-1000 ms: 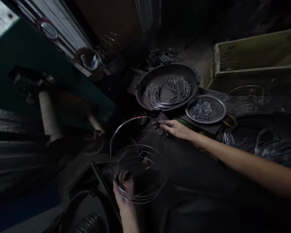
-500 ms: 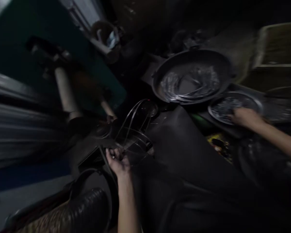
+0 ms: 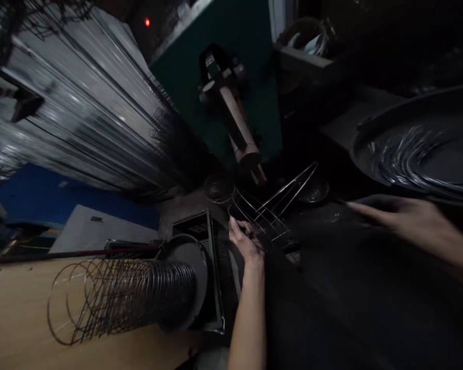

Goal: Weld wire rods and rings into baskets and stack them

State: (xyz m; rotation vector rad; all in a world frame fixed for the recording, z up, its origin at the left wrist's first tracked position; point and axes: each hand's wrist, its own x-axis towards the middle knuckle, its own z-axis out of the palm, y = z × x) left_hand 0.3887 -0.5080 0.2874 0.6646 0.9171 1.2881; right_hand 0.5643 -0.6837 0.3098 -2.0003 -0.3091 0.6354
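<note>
My left hand (image 3: 249, 240) is closed on a thin wire frame (image 3: 272, 222), gripping its near left side. The frame has crossed wires and a long narrow loop that points up and to the right. My right hand (image 3: 407, 218) is off to the right, thumb and fingers pinched together. A small dark thing seems to stick out at its fingertips, too dim to name. Ahead of the frame stands a green machine (image 3: 262, 92) with a thick pale cylindrical arm (image 3: 233, 118) reaching toward me.
A wide dark pan (image 3: 364, 154) at the right holds bent wires (image 3: 405, 159). Small round dishes (image 3: 314, 191) lie beyond the frame. A stack of round wire pieces (image 3: 119, 295) lies at lower left beside a black crate (image 3: 216, 277). A blue panel (image 3: 61, 195) stands farther left.
The view has swung left. My right hand has left the round tray of small metal pieces and come back toward the frame, pinched. My left hand still holds the wire frame.
</note>
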